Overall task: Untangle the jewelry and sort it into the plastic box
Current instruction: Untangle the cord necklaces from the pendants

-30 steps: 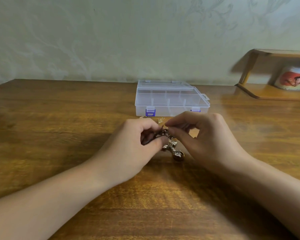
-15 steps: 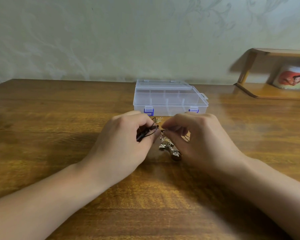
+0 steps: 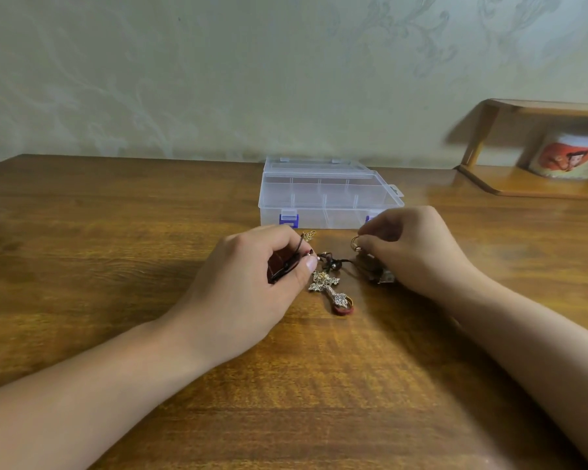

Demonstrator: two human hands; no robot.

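Left hand pinches a black cord; right hand pinches a gold ring. Cross pendant lies between them on the desk. Plastic box shows no legible writing.

Clear plastic box with blue clasps; brown wood-grain table.

Light was dim, warm, greenish cast overall. Soft shadows fell under both forearms and left of left hand across brown wooden table, suggesting source from right. Broad glossy sheen lay on tabletop right of clear plastic compartment box. Small wooden shelf at right edge was smeared by blur. Wide-angle bowing bent table's far edge. Right hand was slightly soft.
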